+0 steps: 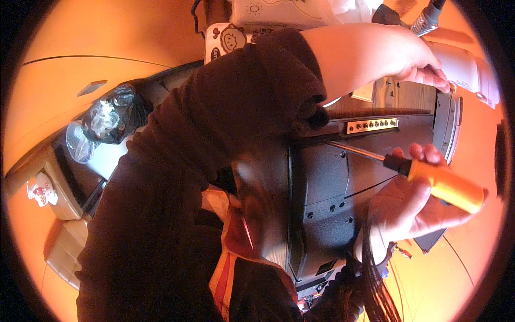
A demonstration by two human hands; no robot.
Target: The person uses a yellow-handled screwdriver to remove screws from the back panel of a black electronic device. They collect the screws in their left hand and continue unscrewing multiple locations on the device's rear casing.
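Observation:
My right hand (399, 206) is closed around a screwdriver (448, 185) with a yellow-orange handle and a black collar. Its thin metal shaft points left, with the tip at the upper edge of a black plastic casing (327, 177). Several round screw holes dot the casing, and a pale strip (372, 126) with a row of small round fittings runs along its upper side. My left arm, in a dark sleeve, reaches across to the far right. There my left hand (421, 74) has its fingers stretched out beside a grey edge piece (448, 115); the fingertips are partly hidden.
At left lie a black plastic bag (120, 110) and a clear one (80, 142). A white bag (300, 13) and a board with a cartoon drawing (230, 40) stand at the back. A metal gooseneck (426, 21) and a pale rounded object (461, 70) are far right.

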